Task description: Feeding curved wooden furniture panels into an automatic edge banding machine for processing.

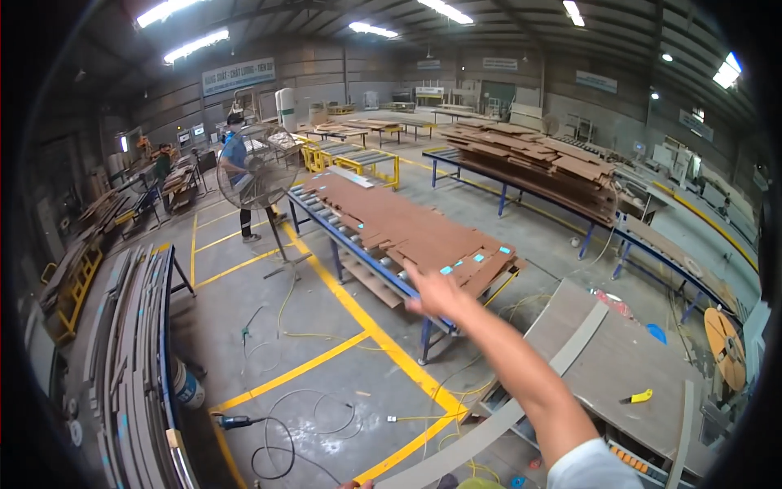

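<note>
My right hand (436, 293) is stretched out ahead with the index finger pointing and nothing held. In the picture it overlaps the near edge of a roller table (379, 265) stacked with brown boards (399, 220), some bearing small blue tags; I cannot tell any contact. At the bottom edge only a bit of my left hand (357, 484) shows, closed at the near end of a long grey strip (489, 429). The strip passes under my right forearm and runs up across a grey worktable (627, 359).
A yellow utility knife (637, 397) lies on the worktable. Grey strips (130, 359) fill a rack at left. A power tool (235, 421) and cables lie on the floor. A large fan (257, 167) stands before a person (234, 155). More boards (529, 163) are piled at back right.
</note>
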The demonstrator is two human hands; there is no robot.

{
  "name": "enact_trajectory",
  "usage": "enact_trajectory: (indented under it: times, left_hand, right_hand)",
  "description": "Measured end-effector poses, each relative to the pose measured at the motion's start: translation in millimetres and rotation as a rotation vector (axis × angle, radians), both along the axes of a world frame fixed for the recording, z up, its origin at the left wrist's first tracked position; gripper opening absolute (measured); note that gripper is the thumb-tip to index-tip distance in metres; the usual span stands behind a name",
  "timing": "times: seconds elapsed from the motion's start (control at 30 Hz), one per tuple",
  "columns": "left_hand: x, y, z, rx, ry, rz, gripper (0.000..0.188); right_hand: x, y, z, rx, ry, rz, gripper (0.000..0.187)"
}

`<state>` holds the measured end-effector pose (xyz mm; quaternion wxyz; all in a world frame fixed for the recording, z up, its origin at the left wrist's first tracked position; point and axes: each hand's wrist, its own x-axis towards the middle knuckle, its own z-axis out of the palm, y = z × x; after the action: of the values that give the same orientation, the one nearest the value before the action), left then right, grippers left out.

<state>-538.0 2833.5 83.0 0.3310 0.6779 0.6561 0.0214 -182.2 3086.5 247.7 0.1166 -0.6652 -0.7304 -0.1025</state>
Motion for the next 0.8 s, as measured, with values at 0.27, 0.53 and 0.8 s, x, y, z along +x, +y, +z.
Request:
enact_trajectory:
  times: [0.27,0.53,0.8]
  left_hand:
    - [-10,-3,-2,0.026,-0.035,0.044,0.056]
    - [-12,-7,-22,0.110,-0.085,0.045,0.057]
    - [-12,-6,-24,0.132,-0.036,0.007,0.055]
  right_hand:
    - [-70,34,38,-0.039,0.076,0.186,0.055]
    - [-45,-55,-127,-0.513,0.146,0.197,0.059]
    - [11,-115,-163,-0.426,0.196,-0.098,0.060]
